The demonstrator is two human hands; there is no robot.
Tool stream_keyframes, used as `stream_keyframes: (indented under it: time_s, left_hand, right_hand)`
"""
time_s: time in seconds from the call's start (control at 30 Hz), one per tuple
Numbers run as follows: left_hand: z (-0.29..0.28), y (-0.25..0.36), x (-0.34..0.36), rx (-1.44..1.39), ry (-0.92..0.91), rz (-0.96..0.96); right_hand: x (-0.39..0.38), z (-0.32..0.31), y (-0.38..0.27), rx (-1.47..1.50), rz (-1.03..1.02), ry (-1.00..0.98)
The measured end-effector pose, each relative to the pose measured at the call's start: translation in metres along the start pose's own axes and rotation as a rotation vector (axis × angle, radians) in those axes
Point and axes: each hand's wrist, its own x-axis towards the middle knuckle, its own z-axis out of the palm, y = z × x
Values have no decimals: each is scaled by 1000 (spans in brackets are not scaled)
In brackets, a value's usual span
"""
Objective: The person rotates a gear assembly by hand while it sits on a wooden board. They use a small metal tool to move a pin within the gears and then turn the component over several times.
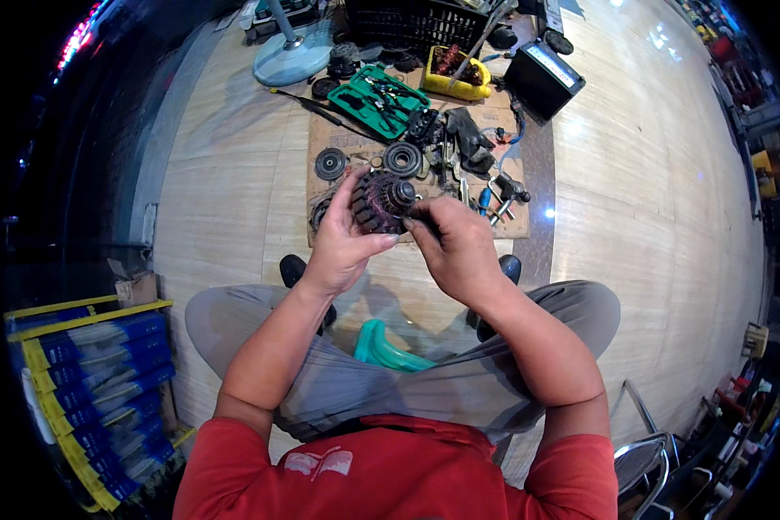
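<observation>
Above the cardboard, my left hand (342, 247) is closed round the side of a dark metal rotor (374, 204). The rotor is round, with toothed blocks about its rim and a stubby shaft facing up and to the right. My right hand (459, 247) has its thumb and forefinger pinched together against the rotor's right edge, beside the shaft. Whatever may be between those fingertips is too small to make out. Just beyond the rotor lie a ring-shaped bearing-like part (402, 159) and a dark grooved pulley (330, 164).
On the cardboard (516, 221) lie an open green tool case (380, 101), black gloves (470, 143) and hand tools (504, 198). Behind are a yellow container (456, 74), a black battery (543, 80) and a black crate (416, 26). A green stool (390, 348) shows between my legs.
</observation>
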Motion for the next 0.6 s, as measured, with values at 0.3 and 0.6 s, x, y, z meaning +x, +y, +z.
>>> stream_keyframes:
  time_s: [0.3, 0.6]
  left_hand:
    - [-4, -2, 0, 60, -26, 56]
    - [-2, -4, 2, 134, -53, 135]
  right_hand:
    - [0, 0, 0, -18, -5, -53]
    - [-1, 4, 1, 3, 35, -53]
